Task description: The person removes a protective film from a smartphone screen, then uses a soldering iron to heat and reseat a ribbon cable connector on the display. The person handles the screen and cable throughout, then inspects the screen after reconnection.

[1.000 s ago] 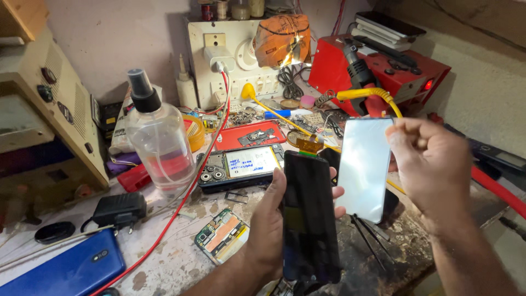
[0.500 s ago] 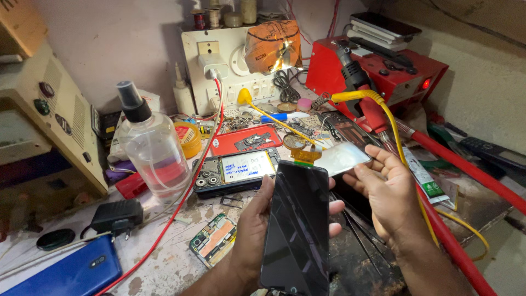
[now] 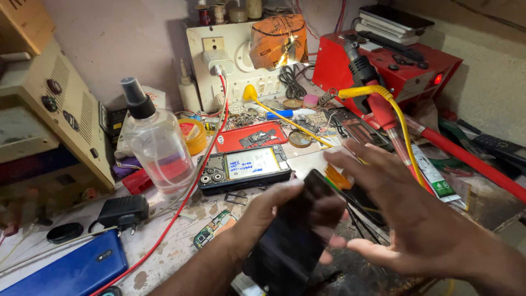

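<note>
My left hand (image 3: 269, 207) grips a black phone display panel (image 3: 293, 241) by its edge and tilts it over the bench front. My right hand (image 3: 408, 222) hovers just right of the panel with fingers spread and nothing in it; it is blurred by motion. A pale glass sheet (image 3: 309, 160) lies flat on the bench behind the fingers. An opened phone (image 3: 244, 167) with its battery showing lies just beyond the panel.
A clear spray bottle (image 3: 158, 148) stands at the left beside a red cable (image 3: 189, 192). A blue phone (image 3: 71, 271), a black charger (image 3: 123, 211) and a small circuit board (image 3: 211, 230) lie near the front. A red hot-air station (image 3: 394, 66) with a yellow hose (image 3: 402, 129) sits at the back right.
My right hand held the glass sheet up, laid it on the bench behind the panel, and now hovers with nothing in it. My left hand has tilted the black panel further.
</note>
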### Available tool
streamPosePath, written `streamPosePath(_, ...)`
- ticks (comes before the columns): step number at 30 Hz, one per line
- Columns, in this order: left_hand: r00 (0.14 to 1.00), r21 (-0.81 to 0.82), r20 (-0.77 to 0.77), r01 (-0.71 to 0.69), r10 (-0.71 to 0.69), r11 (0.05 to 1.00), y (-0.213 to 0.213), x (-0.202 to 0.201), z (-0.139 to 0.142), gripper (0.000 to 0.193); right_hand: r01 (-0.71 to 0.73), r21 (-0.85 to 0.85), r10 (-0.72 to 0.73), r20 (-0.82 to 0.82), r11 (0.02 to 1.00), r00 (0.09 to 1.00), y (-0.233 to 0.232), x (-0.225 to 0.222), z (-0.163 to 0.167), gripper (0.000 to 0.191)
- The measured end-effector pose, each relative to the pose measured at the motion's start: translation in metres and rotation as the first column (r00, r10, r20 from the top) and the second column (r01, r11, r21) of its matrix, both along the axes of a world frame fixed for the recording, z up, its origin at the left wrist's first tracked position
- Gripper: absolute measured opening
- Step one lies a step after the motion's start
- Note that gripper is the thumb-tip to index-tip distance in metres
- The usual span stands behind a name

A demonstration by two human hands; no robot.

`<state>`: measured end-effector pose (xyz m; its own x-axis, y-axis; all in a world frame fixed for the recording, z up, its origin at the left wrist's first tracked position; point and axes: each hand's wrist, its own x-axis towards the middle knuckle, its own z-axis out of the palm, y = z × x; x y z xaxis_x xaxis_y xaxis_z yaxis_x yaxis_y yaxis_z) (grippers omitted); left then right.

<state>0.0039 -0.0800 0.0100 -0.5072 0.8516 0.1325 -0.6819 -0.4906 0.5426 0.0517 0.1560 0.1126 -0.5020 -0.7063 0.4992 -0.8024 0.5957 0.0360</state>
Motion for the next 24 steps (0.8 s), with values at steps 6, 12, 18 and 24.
streamPosePath(6, 0.967, -0.335, -0.236, 0.016, -0.100, 0.942, -0.017, 0.001, 0.011, 0.073, -0.126, 0.155, 0.082, 0.261, 0.980, 0.962, -0.008, -0.024, -0.002, 0.118)
streamPosePath(12, 0.995, -0.098, -0.048, 0.081, -0.086, 0.992, -0.046, 0.001, 0.027, 0.105, -0.003, -0.196, 0.091, 0.442, 0.981, 0.892, -0.017, -0.016, -0.017, 0.126)
streamPosePath(18, 0.796, -0.121, -0.203, -0.599, 0.571, 0.792, -0.053, 0.021, 0.016, 0.111, 0.417, -0.417, -0.161, 0.524, 0.808, 0.837, -0.043, 0.000, -0.063, 0.138)
streamPosePath(24, 0.560, -0.035, 0.094, -0.824, 0.823, 0.565, -0.015, 0.049, 0.007, 0.081, 0.456, -0.540, -0.145, 0.521, 0.708, 0.841, -0.083, 0.013, -0.099, 0.134)
